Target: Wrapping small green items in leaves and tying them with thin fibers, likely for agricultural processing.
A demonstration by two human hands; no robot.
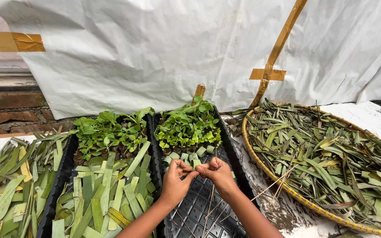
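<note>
My left hand (176, 181) and my right hand (217, 173) meet over a black plastic seedling tray (199, 207). Their fingertips pinch a small rolled strip of green leaf (196, 164) between them. A thin stick rises from my right hand's fingers. Just beyond the hands stand several small leaf-ring cups (189, 154) and a patch of green seedlings (188, 125) in the tray's far half. Thin sticks (210, 211) lie in the tray's near half under my wrists.
A second black tray (62, 176) on the left holds seedlings (109, 132) and cut leaf strips (106, 198). More long leaves (5, 185) lie far left. A wide woven basket (287, 190) of leaf trimmings sits on the right. White sheeting (177, 48) hangs behind.
</note>
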